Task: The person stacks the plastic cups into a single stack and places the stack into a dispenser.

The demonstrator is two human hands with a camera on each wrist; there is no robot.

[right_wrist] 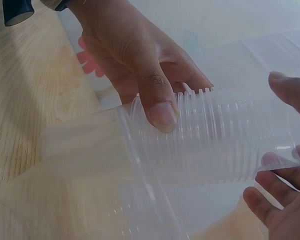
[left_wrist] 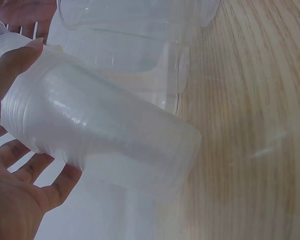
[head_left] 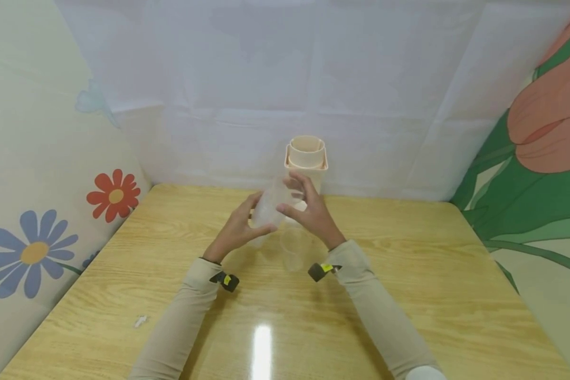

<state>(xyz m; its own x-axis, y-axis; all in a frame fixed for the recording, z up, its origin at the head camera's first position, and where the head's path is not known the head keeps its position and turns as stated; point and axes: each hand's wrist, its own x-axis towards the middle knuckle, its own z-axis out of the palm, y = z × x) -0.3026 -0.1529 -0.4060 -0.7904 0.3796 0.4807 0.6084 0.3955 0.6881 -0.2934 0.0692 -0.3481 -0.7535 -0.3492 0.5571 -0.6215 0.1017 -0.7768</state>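
My left hand (head_left: 237,226) grips a tilted stack of clear plastic cups (left_wrist: 115,120), thumb on one side and fingers round the other. Many ribbed rims lie close together along the stack (right_wrist: 205,135) in the right wrist view. At the rim end, my right hand (head_left: 313,214) is held with thumb and fingers spread apart. Its fingers (right_wrist: 280,190) are beside or behind the clear plastic; whether they touch it I cannot tell. Below and between the hands, a clear cup (head_left: 293,248) stands on the table, with more clear plastic behind it.
A beige square container (head_left: 290,158) with a round beige tube (head_left: 306,153) in its top stands at the back, against the white cloth (head_left: 247,79). A small white scrap (head_left: 141,320) lies on the wooden table (head_left: 408,295) at the left. Flower-printed panels flank both sides.
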